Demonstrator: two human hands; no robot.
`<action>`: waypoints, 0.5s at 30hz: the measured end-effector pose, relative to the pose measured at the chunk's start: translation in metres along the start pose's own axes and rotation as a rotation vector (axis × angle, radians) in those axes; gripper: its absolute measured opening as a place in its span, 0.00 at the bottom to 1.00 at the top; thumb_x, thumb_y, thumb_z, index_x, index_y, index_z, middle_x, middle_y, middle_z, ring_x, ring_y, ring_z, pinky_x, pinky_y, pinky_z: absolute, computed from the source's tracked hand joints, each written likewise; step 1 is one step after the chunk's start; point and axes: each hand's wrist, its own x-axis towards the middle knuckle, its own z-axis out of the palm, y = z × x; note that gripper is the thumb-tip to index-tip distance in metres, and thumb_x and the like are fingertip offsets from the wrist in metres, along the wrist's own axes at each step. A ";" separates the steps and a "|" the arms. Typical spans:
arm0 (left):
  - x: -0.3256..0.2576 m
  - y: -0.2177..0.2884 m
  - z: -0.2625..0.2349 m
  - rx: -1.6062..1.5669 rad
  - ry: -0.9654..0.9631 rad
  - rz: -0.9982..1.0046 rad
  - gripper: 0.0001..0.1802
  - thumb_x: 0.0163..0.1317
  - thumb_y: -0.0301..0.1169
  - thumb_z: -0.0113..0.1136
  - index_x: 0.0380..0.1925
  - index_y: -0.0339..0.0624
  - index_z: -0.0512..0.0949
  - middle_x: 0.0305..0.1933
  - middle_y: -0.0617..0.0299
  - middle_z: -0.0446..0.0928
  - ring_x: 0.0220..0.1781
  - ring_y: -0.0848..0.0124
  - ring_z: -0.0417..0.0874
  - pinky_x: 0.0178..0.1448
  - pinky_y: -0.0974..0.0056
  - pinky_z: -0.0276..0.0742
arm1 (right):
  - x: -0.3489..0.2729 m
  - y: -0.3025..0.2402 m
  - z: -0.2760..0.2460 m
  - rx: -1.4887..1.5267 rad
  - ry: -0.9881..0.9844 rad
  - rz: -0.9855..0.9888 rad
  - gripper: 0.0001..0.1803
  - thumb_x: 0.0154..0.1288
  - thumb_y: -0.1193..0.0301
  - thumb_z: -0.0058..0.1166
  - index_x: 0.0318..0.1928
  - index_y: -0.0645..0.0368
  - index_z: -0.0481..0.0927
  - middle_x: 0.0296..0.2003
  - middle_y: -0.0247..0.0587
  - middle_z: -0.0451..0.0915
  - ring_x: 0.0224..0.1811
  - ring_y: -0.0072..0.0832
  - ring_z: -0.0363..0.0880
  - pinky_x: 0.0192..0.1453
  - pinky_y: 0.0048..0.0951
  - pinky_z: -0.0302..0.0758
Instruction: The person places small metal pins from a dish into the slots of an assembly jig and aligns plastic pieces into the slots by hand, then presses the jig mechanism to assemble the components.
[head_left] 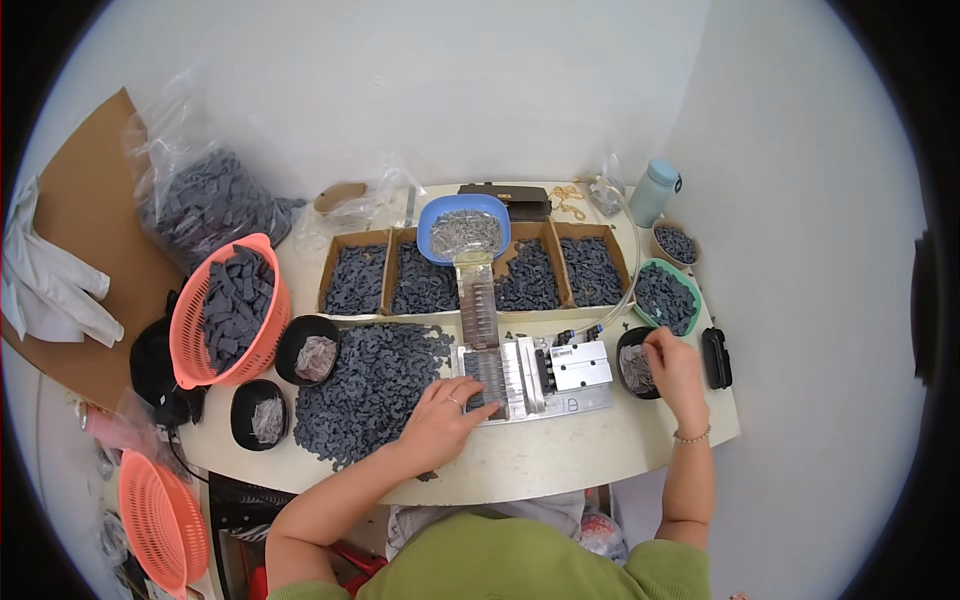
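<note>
1. Clutter is spread over the curved pale table (560,455): a row of cardboard trays (470,272) filled with dark grey plastic parts is set at 12 o'clock from the metal jig (530,378), and a blue bowl (463,228) of thin metal pieces is perched above the trays, feeding a narrow chute (478,310) that runs down to the jig.
2. A loose heap of dark parts (368,385) is piled at 9 o'clock of the jig, touching its left edge; two black bowls (308,350) (260,414) with pale metal pieces are set further out at 9 o'clock.
3. An orange basket (230,312) of dark parts is seen at the table's left rim, with a clear bag (205,200) of the same parts at 11 o'clock from it.
4. A green bowl (668,296) of dark parts, a small bowl (676,243) and a pale bottle (655,192) are grouped at 1 o'clock of the jig; a clear tube (612,310) is led from the jig's block toward them.
5. A small black bowl (636,365) of metal pieces is placed at 3 o'clock, just beside the jig.
6. The left hand (445,415) is laid palm down at 7 o'clock of the jig, fingers spread flat, fingertips pressed on the jig's slotted left part; nothing is seen clasped.
7. The right hand (675,368) is held over the small black bowl's right rim, fingers curled down into it in a narrow pinch; whether a piece is held cannot be told.
8. Both forearms are brought in from 6 o'clock, the right nearly vertical, the left slanted.
</note>
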 end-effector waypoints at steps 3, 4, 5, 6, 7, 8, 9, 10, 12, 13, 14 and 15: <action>-0.006 -0.009 -0.004 -0.069 0.098 -0.102 0.22 0.49 0.25 0.64 0.48 0.44 0.79 0.54 0.53 0.73 0.60 0.53 0.71 0.62 0.51 0.65 | 0.002 -0.052 0.020 0.195 -0.056 -0.206 0.05 0.60 0.78 0.56 0.38 0.62 0.79 0.31 0.45 0.79 0.28 0.31 0.81 0.31 0.30 0.77; -0.008 -0.014 -0.010 -0.058 0.089 -0.132 0.22 0.51 0.28 0.65 0.50 0.43 0.77 0.53 0.53 0.73 0.59 0.53 0.71 0.62 0.51 0.65 | 0.001 -0.068 0.032 0.287 -0.142 -0.312 0.07 0.60 0.80 0.54 0.39 0.60 0.80 0.33 0.45 0.78 0.32 0.33 0.81 0.35 0.32 0.78; -0.008 -0.020 -0.014 -0.048 0.116 -0.165 0.22 0.50 0.27 0.65 0.48 0.43 0.77 0.52 0.53 0.73 0.59 0.53 0.72 0.62 0.51 0.66 | -0.001 -0.084 0.042 0.244 -0.176 -0.491 0.11 0.57 0.81 0.54 0.41 0.58 0.82 0.34 0.43 0.78 0.37 0.37 0.80 0.40 0.34 0.79; -0.007 -0.027 -0.019 -0.038 0.142 -0.197 0.21 0.49 0.27 0.66 0.47 0.42 0.78 0.52 0.52 0.73 0.58 0.53 0.72 0.61 0.51 0.66 | -0.006 -0.094 0.056 0.245 -0.221 -0.580 0.15 0.51 0.82 0.55 0.42 0.58 0.82 0.33 0.40 0.78 0.39 0.38 0.79 0.43 0.33 0.78; -0.006 -0.034 -0.026 0.004 0.182 -0.214 0.20 0.48 0.27 0.67 0.45 0.42 0.78 0.51 0.52 0.74 0.57 0.52 0.73 0.59 0.51 0.68 | -0.009 -0.104 0.067 0.214 -0.215 -0.646 0.15 0.50 0.81 0.56 0.41 0.58 0.82 0.33 0.39 0.78 0.38 0.36 0.79 0.41 0.32 0.77; -0.006 -0.042 -0.037 0.037 0.213 -0.246 0.20 0.47 0.27 0.67 0.44 0.42 0.79 0.51 0.52 0.74 0.56 0.53 0.73 0.59 0.51 0.68 | -0.011 -0.112 0.077 0.186 -0.207 -0.717 0.15 0.48 0.80 0.56 0.40 0.58 0.82 0.32 0.38 0.78 0.36 0.34 0.78 0.40 0.32 0.77; -0.010 -0.053 -0.046 0.087 0.243 -0.287 0.20 0.47 0.26 0.67 0.44 0.42 0.79 0.51 0.52 0.74 0.55 0.53 0.74 0.58 0.52 0.68 | -0.013 -0.117 0.083 0.187 -0.207 -0.721 0.15 0.48 0.80 0.56 0.40 0.58 0.82 0.32 0.38 0.78 0.36 0.34 0.78 0.40 0.32 0.77; -0.016 -0.065 -0.055 0.140 0.282 -0.327 0.20 0.46 0.26 0.68 0.43 0.42 0.79 0.50 0.52 0.75 0.53 0.52 0.74 0.57 0.52 0.69 | -0.014 -0.121 0.089 0.137 -0.228 -0.757 0.14 0.48 0.78 0.56 0.39 0.58 0.82 0.32 0.37 0.78 0.35 0.33 0.78 0.40 0.31 0.76; -0.026 -0.092 -0.073 0.240 0.334 -0.410 0.17 0.46 0.25 0.67 0.39 0.40 0.80 0.45 0.53 0.76 0.49 0.53 0.76 0.53 0.52 0.71 | -0.016 -0.119 0.098 0.061 -0.221 -0.836 0.11 0.50 0.74 0.55 0.37 0.58 0.81 0.30 0.34 0.77 0.34 0.30 0.76 0.37 0.30 0.75; -0.032 -0.105 -0.081 0.265 0.336 -0.450 0.13 0.47 0.25 0.67 0.36 0.38 0.80 0.41 0.53 0.77 0.46 0.53 0.77 0.49 0.53 0.72 | -0.017 -0.119 0.099 0.060 -0.222 -0.839 0.11 0.50 0.74 0.55 0.37 0.58 0.81 0.30 0.34 0.77 0.34 0.30 0.76 0.37 0.30 0.75; -0.040 -0.117 -0.088 0.305 0.317 -0.502 0.10 0.48 0.25 0.65 0.32 0.38 0.79 0.37 0.53 0.78 0.42 0.52 0.77 0.47 0.53 0.73 | -0.018 -0.120 0.098 0.028 -0.243 -0.841 0.12 0.50 0.74 0.55 0.38 0.57 0.81 0.33 0.34 0.78 0.36 0.31 0.76 0.39 0.30 0.75; -0.050 -0.129 -0.093 0.296 0.260 -0.557 0.08 0.49 0.25 0.64 0.31 0.37 0.79 0.36 0.52 0.77 0.42 0.52 0.77 0.47 0.53 0.73 | -0.019 -0.120 0.096 -0.005 -0.262 -0.843 0.12 0.51 0.74 0.55 0.38 0.57 0.82 0.35 0.34 0.78 0.38 0.31 0.77 0.40 0.30 0.74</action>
